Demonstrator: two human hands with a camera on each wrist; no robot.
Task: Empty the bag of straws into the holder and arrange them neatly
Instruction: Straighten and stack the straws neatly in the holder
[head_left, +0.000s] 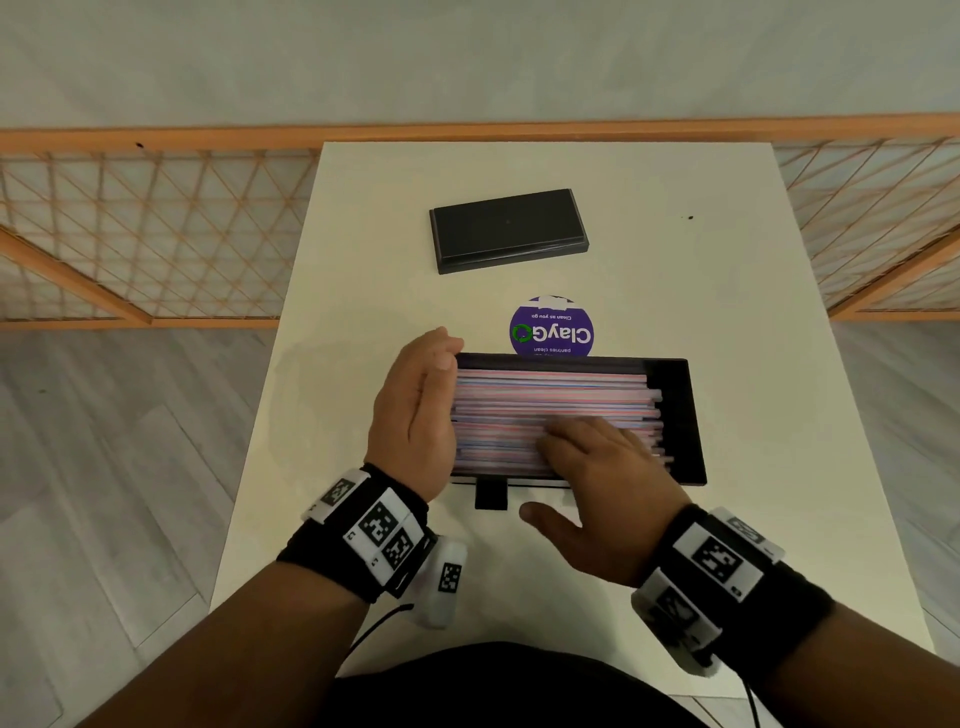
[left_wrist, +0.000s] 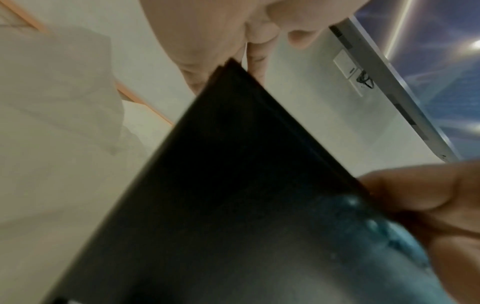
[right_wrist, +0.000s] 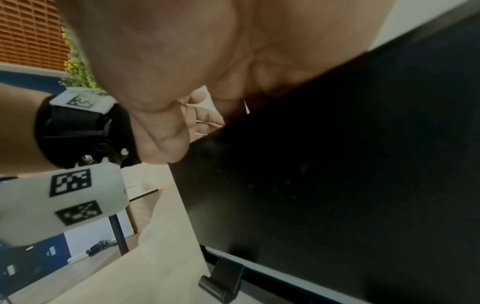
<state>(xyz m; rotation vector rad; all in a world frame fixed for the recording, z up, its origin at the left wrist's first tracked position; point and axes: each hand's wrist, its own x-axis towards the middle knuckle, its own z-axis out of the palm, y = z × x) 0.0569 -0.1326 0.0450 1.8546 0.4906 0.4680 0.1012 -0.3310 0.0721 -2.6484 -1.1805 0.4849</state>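
On the white desk (head_left: 363, 218) a black holder (head_left: 680, 415) sits near the front edge, filled with pink, blue and white straws (head_left: 545, 395) lying side by side along its length. Their right ends are uneven and stop short of the holder's right wall.

The left hand (head_left: 415, 410) stands on edge at the holder's left end, fingers (head_left: 441, 348) straight and together, palm flat against the straws' left ends. It grasps nothing.

The right hand (head_left: 602, 478) lies palm down on the near part of the straws, fingers spread and relaxed across them, thumb (head_left: 545, 519) out over the desk in front of the holder. It holds nothing either.

A small black tab (head_left: 491, 493) sticks out from the holder's front edge, between the two wrists. Beyond the holder lies a round purple sticker (head_left: 551, 327), and farther back a black lid (head_left: 506, 228) rests flat, well apart from the holder. Both wrists wear black bands (head_left: 363, 535) with white marker blocks. The wrist views show mostly the holder's dark wall, blurred.
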